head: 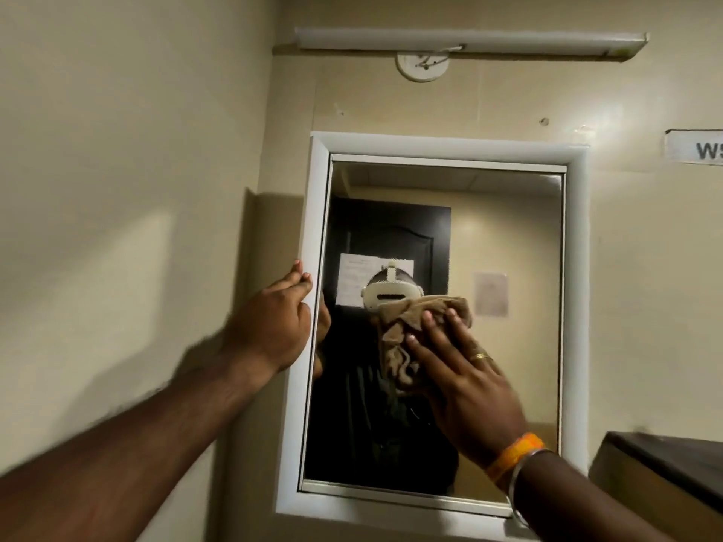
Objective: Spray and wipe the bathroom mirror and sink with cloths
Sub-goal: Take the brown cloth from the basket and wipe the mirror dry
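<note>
From the head camera, the right hand [465, 381] lies flat and spread against the glass of the mirror [508, 248], palm forward, pressing a crumpled brown cloth [407, 330] to the pane. The cloth bunches out above and to the left of the fingertips [428, 320], and a fold of it hangs down beside the thumb. A ring [480, 356] sits on one finger of that hand, and an orange band [514, 455] with a thin metal bangle [522, 487] beside it circles the wrist.

The left hand [274, 322] is well apart from the right, at the left edge of the mirror. Its fingers curl around the white frame [309, 236], gripping it about halfway up, with the fingertips hidden behind the edge and partly reflected in the glass.

Above both hands, a long tube light [469, 41] runs across the cream wall [117, 150], with a round white fitting [422, 66] just under it. To the right of the right hand, up high, part of a paper label [694, 147] is stuck to the wall; lower down, near the right wrist, the corner of a dark-topped ledge [665, 463] juts in. The sink is out of sight.
</note>
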